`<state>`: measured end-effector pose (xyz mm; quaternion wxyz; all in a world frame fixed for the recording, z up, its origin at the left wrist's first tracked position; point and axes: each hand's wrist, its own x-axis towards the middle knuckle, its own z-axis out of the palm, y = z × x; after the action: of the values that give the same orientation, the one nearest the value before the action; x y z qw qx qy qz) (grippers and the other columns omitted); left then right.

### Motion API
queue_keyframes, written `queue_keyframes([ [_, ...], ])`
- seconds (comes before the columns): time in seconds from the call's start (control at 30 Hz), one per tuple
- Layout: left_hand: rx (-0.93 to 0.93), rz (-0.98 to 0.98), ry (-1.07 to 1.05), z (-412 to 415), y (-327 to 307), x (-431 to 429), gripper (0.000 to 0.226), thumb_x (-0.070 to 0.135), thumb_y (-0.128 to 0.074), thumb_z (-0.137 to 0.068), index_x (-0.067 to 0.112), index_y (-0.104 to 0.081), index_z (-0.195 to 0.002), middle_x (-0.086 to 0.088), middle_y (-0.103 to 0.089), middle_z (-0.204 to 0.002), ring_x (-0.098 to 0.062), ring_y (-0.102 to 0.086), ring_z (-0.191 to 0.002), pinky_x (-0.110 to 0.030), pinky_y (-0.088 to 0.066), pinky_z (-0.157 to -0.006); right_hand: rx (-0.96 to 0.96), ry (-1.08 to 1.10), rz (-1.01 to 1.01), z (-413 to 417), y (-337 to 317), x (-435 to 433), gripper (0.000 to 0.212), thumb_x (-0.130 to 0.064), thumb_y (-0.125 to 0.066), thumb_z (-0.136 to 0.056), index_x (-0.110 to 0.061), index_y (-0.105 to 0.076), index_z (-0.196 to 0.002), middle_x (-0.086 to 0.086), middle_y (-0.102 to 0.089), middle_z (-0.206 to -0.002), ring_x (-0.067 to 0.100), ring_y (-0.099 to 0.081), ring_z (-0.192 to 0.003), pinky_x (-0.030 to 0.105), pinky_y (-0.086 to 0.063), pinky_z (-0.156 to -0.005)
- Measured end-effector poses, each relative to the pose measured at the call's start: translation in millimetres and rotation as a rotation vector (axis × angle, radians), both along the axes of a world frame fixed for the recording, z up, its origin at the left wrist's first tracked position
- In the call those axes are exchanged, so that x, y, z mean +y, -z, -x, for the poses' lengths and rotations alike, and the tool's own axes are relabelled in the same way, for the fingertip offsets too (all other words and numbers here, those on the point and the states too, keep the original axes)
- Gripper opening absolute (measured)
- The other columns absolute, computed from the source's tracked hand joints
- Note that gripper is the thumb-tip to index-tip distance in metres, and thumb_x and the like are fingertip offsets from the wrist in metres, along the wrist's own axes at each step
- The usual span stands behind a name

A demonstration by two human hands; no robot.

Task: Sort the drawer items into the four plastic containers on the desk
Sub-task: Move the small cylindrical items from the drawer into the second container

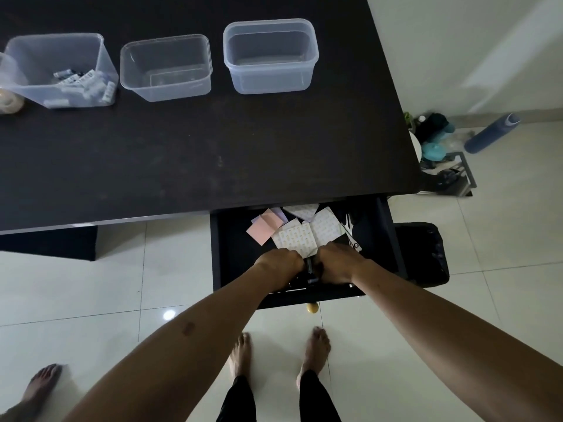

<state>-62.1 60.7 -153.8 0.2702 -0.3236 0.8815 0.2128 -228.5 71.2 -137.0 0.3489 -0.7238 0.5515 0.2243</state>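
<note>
Hands meet low in the open drawer [387, 239], which juts out from under the tabletop [198, 153]. The left hand [280, 264] and right hand [338, 261] are both curled knuckles-up at the drawer's near end, side by side and nearly touching, closing around a small dark thing [310, 271] between them; what it is, and which hand actually holds it, I cannot tell. Farther back in the drawer lie patterned sheets [307, 234], pink notes [265, 229] to their left, and what look like scissors [352, 237] by the right wall.

Three clear containers stand in a row far across the tabletop from the drawer: the left tub [61, 71] already has small white items in it, the middle tub [166, 68] and right tub [271, 56] look bare. A fourth barely shows at the left edge.

This looks like the picking step, with the sort only begun. Next, the dark thing needs lifting clear of the drawer front and carrying up to whichever tub suits its kind.
</note>
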Motion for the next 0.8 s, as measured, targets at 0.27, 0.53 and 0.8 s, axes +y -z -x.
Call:
queue_keyframes([
  [0.27, 0.019, 0.031, 0.061, -15, 3, 1, 0.032, 0.004, -0.053, -0.095, 0.012, -0.062, -0.125, -0.006, -0.059, -0.122, -0.029, -0.063, -0.11, -0.037, -0.05, -0.079, 0.023, -0.081, -0.062, -16, -2, -2, 0.028, -0.038, -0.062, -0.087, -0.018, -0.072, -0.105, 0.012, -0.066, -0.111, 0.031, -0.064, -0.104, 0.031, -0.045, -0.074],
  [0.53, 0.025, 0.04, 0.101, -28, 4, 4, 0.035, 0.005, -0.053, -0.095, 0.013, -0.059, -0.129, -0.005, -0.052, -0.131, -0.028, -0.056, -0.119, -0.042, -0.052, -0.089, -0.068, -0.071, -0.166, -20, 9, -2, 0.025, -0.032, -0.065, -0.091, -0.012, -0.072, -0.104, 0.013, -0.07, -0.109, 0.029, -0.065, -0.097, 0.032, -0.048, -0.075],
  [0.8, -0.054, 0.048, 0.1, -31, 6, 5, 0.024, 0.012, -0.055, -0.097, 0.013, -0.065, -0.119, -0.009, -0.066, -0.118, -0.029, -0.065, -0.109, -0.039, -0.051, -0.078, -0.178, -0.028, -0.297, -16, 12, -4, 0.032, -0.016, -0.06, -0.081, -0.027, -0.073, -0.108, -0.005, -0.068, -0.115, 0.017, -0.062, -0.108, 0.034, -0.051, -0.097],
])
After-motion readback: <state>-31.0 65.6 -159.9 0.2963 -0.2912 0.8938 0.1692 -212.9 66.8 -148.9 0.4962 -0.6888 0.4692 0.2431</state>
